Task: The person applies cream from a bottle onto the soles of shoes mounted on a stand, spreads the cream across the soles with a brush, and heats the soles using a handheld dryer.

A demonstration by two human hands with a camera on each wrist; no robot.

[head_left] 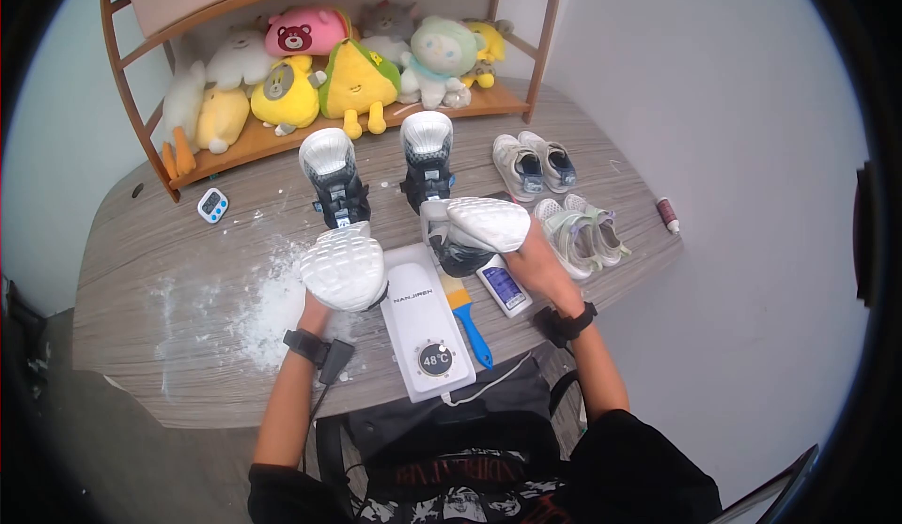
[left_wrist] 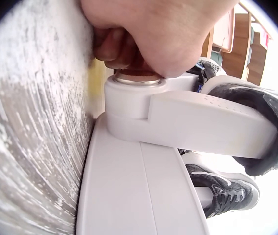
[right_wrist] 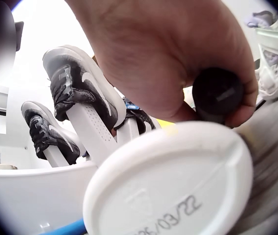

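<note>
- Head view: a white shoe dryer (head_left: 425, 322) lies on a wooden table (head_left: 160, 242), its round display reading 48°C. Four arms carry black shoes with white soles. The left hand (head_left: 318, 310) is under the near left shoe (head_left: 344, 266), the right hand (head_left: 536, 266) at the heel of the near right shoe (head_left: 474, 228), which lies sideways. Two far shoes (head_left: 331, 172) stand with soles up. A blue brush (head_left: 465, 317) and a small flat pack (head_left: 504, 285) lie just right of the dryer; white powder (head_left: 268, 303) is spread to its left. Two pairs of pale sneakers (head_left: 564, 205) sit further right, a timer (head_left: 212, 205) to the far left, and plush toys (head_left: 352, 78) fill a shelf behind.
- Left wrist view: the left hand's fingers (left_wrist: 114, 46) are curled tight around something above the round white joint (left_wrist: 136, 103) of a dryer arm; what they grip is hidden. A black shoe (left_wrist: 264, 125) sits on that arm.
- Right wrist view: the right hand's fingers (right_wrist: 237, 115) pinch a small black round knob (right_wrist: 216, 93) just above a blurred white disc (right_wrist: 173, 181) with printed digits. Two black shoes (right_wrist: 77, 83) stand on white arms behind.
</note>
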